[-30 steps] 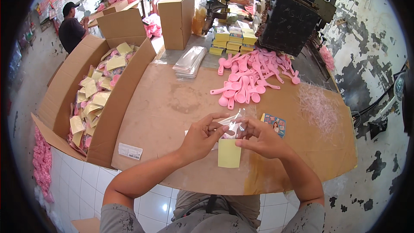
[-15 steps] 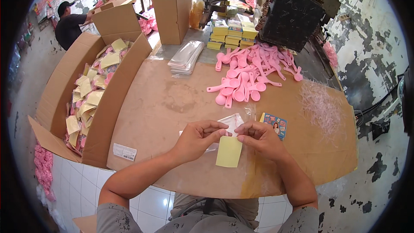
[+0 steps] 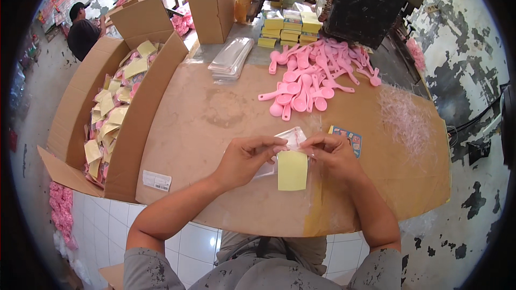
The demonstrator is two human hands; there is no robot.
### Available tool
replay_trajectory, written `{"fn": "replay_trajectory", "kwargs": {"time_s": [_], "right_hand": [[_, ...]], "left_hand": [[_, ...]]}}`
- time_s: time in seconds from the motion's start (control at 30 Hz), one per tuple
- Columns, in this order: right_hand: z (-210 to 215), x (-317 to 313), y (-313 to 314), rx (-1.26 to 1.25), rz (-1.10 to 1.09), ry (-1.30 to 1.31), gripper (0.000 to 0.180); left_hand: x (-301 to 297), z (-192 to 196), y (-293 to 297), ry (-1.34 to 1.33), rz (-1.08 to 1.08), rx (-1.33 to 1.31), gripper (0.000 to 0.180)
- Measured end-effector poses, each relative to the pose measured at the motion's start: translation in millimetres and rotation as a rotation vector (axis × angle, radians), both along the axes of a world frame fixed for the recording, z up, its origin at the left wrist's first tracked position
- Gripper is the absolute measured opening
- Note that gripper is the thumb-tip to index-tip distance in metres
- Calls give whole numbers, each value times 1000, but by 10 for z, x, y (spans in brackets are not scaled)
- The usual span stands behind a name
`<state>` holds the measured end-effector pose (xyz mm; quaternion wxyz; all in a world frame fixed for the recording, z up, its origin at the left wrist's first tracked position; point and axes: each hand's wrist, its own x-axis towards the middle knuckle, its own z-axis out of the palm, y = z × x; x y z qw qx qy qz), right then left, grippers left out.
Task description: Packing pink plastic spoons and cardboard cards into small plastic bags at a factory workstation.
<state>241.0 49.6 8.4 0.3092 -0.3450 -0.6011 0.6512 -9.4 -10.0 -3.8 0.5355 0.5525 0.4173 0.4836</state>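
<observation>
Between my hands hangs a plain yellow card [image 3: 292, 173], its top edge level with my fingertips. My left hand [image 3: 248, 160] is closed in a pinch at the card's upper left corner, and my right hand [image 3: 334, 156] pinches near the upper right one. A clear plastic bag [image 3: 293, 135] shows just above and behind the card, close against the fingertips; whether the fingers also grip it I cannot tell. More clear plastic [image 3: 264, 172] lies under my left hand. Just past my right hand, a small stack of blue printed cards [image 3: 353, 140] rests on the cardboard-covered table [image 3: 215, 129].
Pink measuring spoons [image 3: 306, 83] are heaped at the back, before card stacks [image 3: 290, 27] and a dark machine [image 3: 360, 11]. Flat plastic bags [image 3: 231, 60] lie left of them. A carton [image 3: 129, 129] of packed bags stands left; plastic strips [image 3: 406, 121] lie right. Two other people are beyond.
The card and both hands sit a little higher in the picture, and the card hangs straighter. The view has tilted slightly, shifting the table's things upward.
</observation>
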Motion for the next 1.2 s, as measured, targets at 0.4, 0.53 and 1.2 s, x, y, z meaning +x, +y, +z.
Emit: {"fn": "replay_trajectory", "kwargs": {"time_s": [0.4, 0.53, 1.2], "right_hand": [[-9, 39, 30, 152, 57, -30, 18], [-13, 13, 2, 90, 50, -4, 17], [36, 20, -2, 137, 7, -49, 18]], "left_hand": [[-81, -71, 13, -127, -77, -42, 33], [-60, -47, 4, 1, -59, -56, 31], [-27, -78, 9, 20, -73, -66, 31]]}}
